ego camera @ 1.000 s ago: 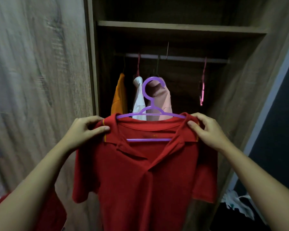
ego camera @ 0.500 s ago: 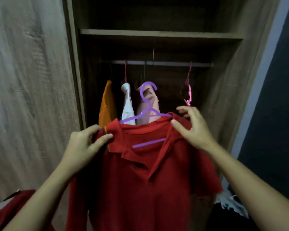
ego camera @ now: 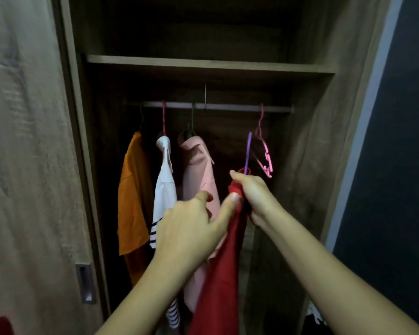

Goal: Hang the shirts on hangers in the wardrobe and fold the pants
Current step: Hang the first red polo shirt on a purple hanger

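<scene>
Gripping red shirt [ego camera: 225, 274] at collar, right hand [ego camera: 254, 192] holds it below rail [ego camera: 228, 107]; purple hanger [ego camera: 248, 151] hook not yet on. Left hand [ego camera: 191, 228] relaxed, thumb touching shirt. Orange shirt [ego camera: 133, 189], white shirt [ego camera: 165, 189], pink shirt [ego camera: 198, 170] already hung; pants not in view, prob. still to fold.

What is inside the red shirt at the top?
A purple plastic hanger: only its hook pokes out above the red shirt. The right hand and cloth cover the rest.

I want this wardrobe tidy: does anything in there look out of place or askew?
Nothing looks damaged. The red polo shirt is not hung yet: its purple plastic hanger stands below the metal rod, gripped by the right hand. Beside it an empty pink plastic hanger dangles from the rod, tilted.
</scene>
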